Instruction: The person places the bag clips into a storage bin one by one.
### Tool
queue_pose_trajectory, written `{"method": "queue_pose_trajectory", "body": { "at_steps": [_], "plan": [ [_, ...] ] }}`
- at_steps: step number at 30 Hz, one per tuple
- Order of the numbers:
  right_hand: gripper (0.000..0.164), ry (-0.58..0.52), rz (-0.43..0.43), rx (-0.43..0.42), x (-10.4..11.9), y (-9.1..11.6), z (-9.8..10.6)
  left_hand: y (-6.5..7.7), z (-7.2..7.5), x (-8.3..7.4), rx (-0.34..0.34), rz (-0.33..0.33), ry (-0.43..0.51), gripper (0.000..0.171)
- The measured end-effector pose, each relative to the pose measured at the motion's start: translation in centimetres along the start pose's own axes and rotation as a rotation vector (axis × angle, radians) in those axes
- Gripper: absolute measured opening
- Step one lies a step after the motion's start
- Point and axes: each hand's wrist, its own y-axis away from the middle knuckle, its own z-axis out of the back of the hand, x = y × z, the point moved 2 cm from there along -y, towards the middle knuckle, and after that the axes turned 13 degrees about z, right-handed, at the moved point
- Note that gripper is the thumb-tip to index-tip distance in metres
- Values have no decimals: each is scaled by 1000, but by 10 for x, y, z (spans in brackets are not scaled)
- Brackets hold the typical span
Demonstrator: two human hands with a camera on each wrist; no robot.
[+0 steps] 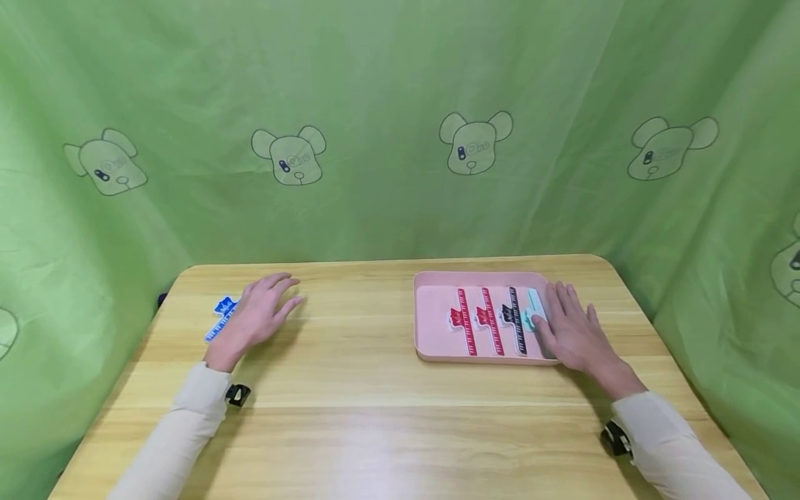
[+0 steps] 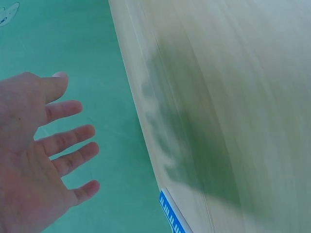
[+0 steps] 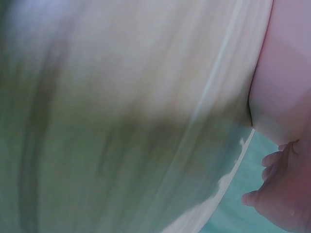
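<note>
My left hand (image 1: 259, 309) hovers above the table's left side with its fingers apart, holding nothing; in the left wrist view its palm (image 2: 24, 160) shows. Under and beside it lies a blue ruler-like strip (image 1: 223, 305) with a figure-shaped tab, partly hidden by the hand. My right hand (image 1: 578, 337) is at the right end of a pink tray (image 1: 432, 326), fingers extended over its rim. In the tray two red strips (image 1: 467, 333), a black strip (image 1: 517, 326) and a light teal strip (image 1: 534, 300) lie side by side. The thumb is near the teal strip; contact cannot be told.
The wood-grain table (image 1: 356, 389) has rounded far corners. A green curtain (image 1: 375, 215) with printed bear heads hangs behind it and along both sides. The tray stands on the table's right half, near the far edge.
</note>
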Motion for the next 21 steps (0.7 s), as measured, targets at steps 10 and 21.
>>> {"method": "queue_pose_trajectory", "body": {
  "at_steps": [10, 21],
  "plan": [
    [79, 4, -1, -1, 2, 1, -2, 5, 3, 19, -43, -1, -2, 41],
    [78, 9, -4, 10, 1, 0, -1, 11, 12, 44, -28, -4, 40, 37]
  ]
}}
